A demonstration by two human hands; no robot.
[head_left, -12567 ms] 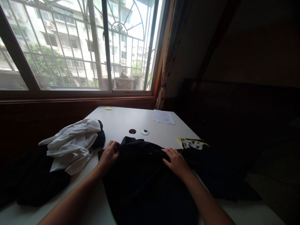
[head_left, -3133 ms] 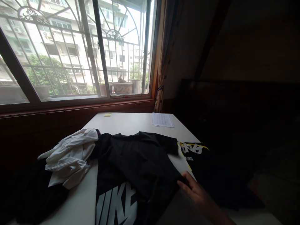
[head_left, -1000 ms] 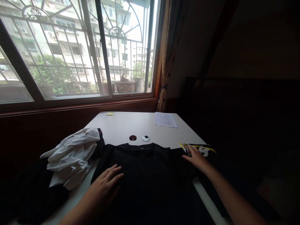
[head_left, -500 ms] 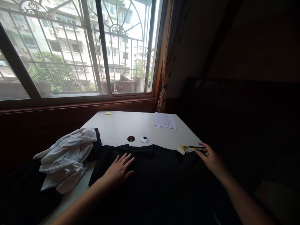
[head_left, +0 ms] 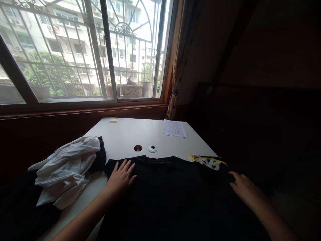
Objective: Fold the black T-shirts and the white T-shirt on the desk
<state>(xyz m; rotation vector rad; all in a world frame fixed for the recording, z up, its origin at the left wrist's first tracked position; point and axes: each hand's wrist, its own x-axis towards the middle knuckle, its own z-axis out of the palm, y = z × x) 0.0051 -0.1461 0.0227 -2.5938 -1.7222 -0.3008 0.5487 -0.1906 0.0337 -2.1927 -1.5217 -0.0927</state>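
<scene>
A black T-shirt [head_left: 165,194] is spread over the white table, its neckline toward the far side. My left hand [head_left: 121,175] lies flat on the shirt's left shoulder, fingers spread. At the right sleeve's outer edge, my right hand [head_left: 243,187] has its thumb and index finger bent around the cloth in what looks like a pinch; dark fabric hides the exact contact. The right sleeve [head_left: 210,162] shows a white and yellow print. The lower part of the shirt fades into shadow.
A crumpled white garment [head_left: 67,167] lies on dark cloth at the table's left. On the white table [head_left: 125,134] are paper sheets [head_left: 175,129], a yellow note [head_left: 113,120], a round hole [head_left: 137,148] and a round cover [head_left: 152,149]. A barred window stands behind.
My right hand has moved outward and nearer to me, and the right sleeve now lies flatter with more print showing. My left hand has slid left toward the shoulder, and the shirt has shifted.
</scene>
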